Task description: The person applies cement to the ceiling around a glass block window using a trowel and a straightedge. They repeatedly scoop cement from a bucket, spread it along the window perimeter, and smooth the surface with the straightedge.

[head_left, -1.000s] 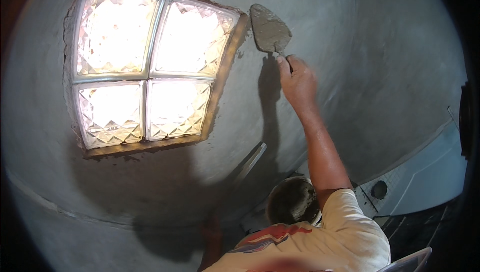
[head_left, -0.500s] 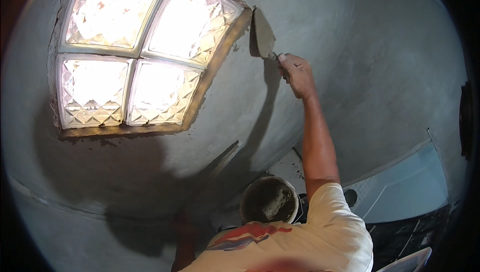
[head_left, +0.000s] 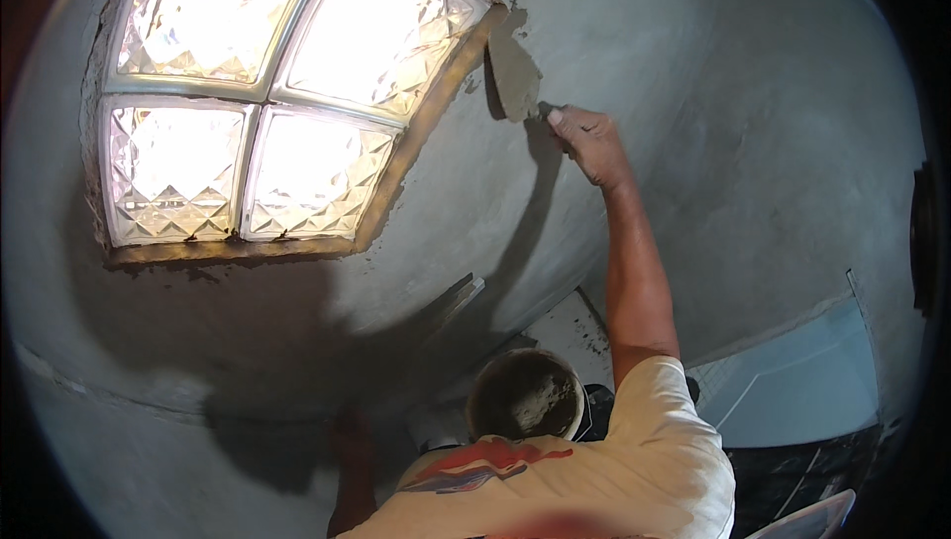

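Note:
My right hand [head_left: 592,145] is closed round the handle of a pointed trowel [head_left: 516,81], arm stretched up to the wall. The tilted blade has its tip by the upper right corner of the glass block window [head_left: 265,103]. Fresh grey mortar [head_left: 516,18] shows on the wall beside the tip. A brownish mortar band [head_left: 428,128] runs down the window's right side and along its bottom. At the lower left, my left hand [head_left: 352,437] is in deep shadow near the wall; its fingers cannot be made out.
Below my chest stands a bucket [head_left: 492,380] with grey mortar inside. A narrow straight strip [head_left: 464,297] lies against the lower wall. The grey plastered wall [head_left: 783,143] curves round to the right, above a pale blue panel [head_left: 802,380]. A pale-rimmed object [head_left: 817,517] shows at the bottom right.
The trowel blade has shifted slightly left and turned to show more of its face. A patch of mortar now shows on the wall by its tip. The whole view has shifted slightly.

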